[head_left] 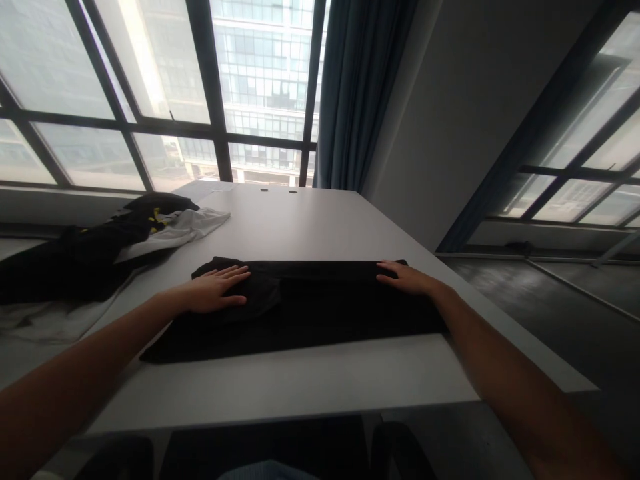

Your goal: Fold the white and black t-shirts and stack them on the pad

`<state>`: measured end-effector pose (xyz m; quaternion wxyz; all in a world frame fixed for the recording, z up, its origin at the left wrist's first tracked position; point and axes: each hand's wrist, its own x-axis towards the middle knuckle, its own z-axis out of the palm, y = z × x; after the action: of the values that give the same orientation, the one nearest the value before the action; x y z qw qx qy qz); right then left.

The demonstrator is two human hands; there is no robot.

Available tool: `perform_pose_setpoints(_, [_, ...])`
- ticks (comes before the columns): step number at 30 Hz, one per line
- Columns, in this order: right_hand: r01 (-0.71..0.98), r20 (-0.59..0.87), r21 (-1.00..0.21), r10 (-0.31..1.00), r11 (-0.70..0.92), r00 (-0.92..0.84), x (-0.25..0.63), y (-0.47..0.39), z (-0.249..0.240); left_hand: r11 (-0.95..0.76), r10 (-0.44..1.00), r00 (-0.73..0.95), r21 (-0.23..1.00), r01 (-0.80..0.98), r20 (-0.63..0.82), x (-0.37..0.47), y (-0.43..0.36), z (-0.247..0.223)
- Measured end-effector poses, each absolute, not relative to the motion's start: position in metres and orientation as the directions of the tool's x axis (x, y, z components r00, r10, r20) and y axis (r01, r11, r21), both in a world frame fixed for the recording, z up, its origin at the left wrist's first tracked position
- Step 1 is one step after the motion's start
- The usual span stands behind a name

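Note:
A black garment (pixel 320 307) lies folded in a long flat strip across the white table (pixel 320 227). It looks like a shirt, though its exact kind is hard to make out. My left hand (pixel 213 290) rests flat on its left part, fingers stretched out, beside a loose folded-over flap. Over at the right end, my right hand (pixel 405 277) lies on the cloth near its far edge with the fingers extended. Neither hand grips the fabric.
A heap of black and white clothes (pixel 115 240) with yellow marks lies at the table's left. Two small dark round items (pixel 293 192) sit near the far edge. A blue curtain (pixel 355 100) hangs beyond the table by the windows. A dark chair (pixel 265 447) stands at the near edge.

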<state>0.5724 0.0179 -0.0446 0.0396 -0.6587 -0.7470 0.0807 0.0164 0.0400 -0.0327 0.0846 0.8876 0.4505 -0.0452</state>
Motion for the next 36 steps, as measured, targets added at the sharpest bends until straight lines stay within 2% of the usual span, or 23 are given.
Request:
perform_pose_setpoints(2, [0.991, -0.023, -0.118, 0.997, 0.065, -0.068, 0.565, 0.021, -0.047, -0.570, 0.795, 0.581, 0.113, 0.814, -0.176, 0.014, 0.046, -0.036])
perform_pose_setpoints(4, [0.999, 0.085, -0.039, 0.996, 0.003, 0.000, 0.555, 0.022, -0.047, -0.563, 0.806, 0.574, 0.110, 0.819, -0.148, 0.015, 0.053, -0.038])
perform_pose_setpoints(7, [1.000, 0.231, 0.017, 0.972, 0.023, -0.027, 0.541, 0.020, -0.042, -0.546, 0.831, 0.552, 0.093, 0.833, -0.072, 0.014, 0.056, -0.035])
perform_pose_setpoints(9, [0.996, 0.226, -0.015, 0.970, 0.092, -0.087, 0.537, 0.017, -0.038, -0.532, 0.840, 0.538, 0.086, 0.842, -0.073, 0.010, 0.052, -0.031])
perform_pose_setpoints(12, [0.987, 0.166, -0.086, 0.979, 0.132, -0.117, 0.540, 0.014, -0.036, -0.533, 0.825, 0.543, 0.100, 0.840, -0.160, 0.001, 0.039, -0.028])
perform_pose_setpoints(18, [0.995, 0.068, -0.090, 0.997, 0.051, -0.045, 0.549, 0.018, -0.047, -0.566, 0.792, 0.580, 0.129, 0.814, -0.190, -0.001, 0.041, -0.034])
perform_pose_setpoints(21, [0.998, 0.081, -0.068, 0.996, -0.017, 0.023, 0.543, 0.022, -0.051, -0.546, 0.833, 0.550, 0.071, 0.835, -0.061, 0.001, 0.059, -0.034])
perform_pose_setpoints(24, [0.999, 0.183, -0.033, 0.982, -0.034, 0.040, 0.541, 0.024, -0.049, -0.455, 0.884, 0.450, 0.006, 0.891, 0.126, -0.006, 0.072, -0.032])
perform_pose_setpoints(26, [1.000, 0.209, -0.022, 0.978, -0.017, 0.021, 0.548, 0.023, -0.044, -0.376, 0.916, 0.369, 0.013, 0.927, 0.155, -0.015, 0.073, -0.030])
perform_pose_setpoints(30, [0.997, 0.134, -0.069, 0.990, -0.042, 0.051, 0.587, 0.015, -0.029, -0.231, 0.973, 0.227, 0.111, 0.967, 0.045, -0.029, 0.066, -0.021])
perform_pose_setpoints(36, [0.933, 0.029, -0.250, 0.961, -0.259, 0.275, 0.631, 0.001, -0.013, -0.039, 0.976, 0.099, 0.298, 0.954, -0.191, -0.034, 0.058, 0.000])
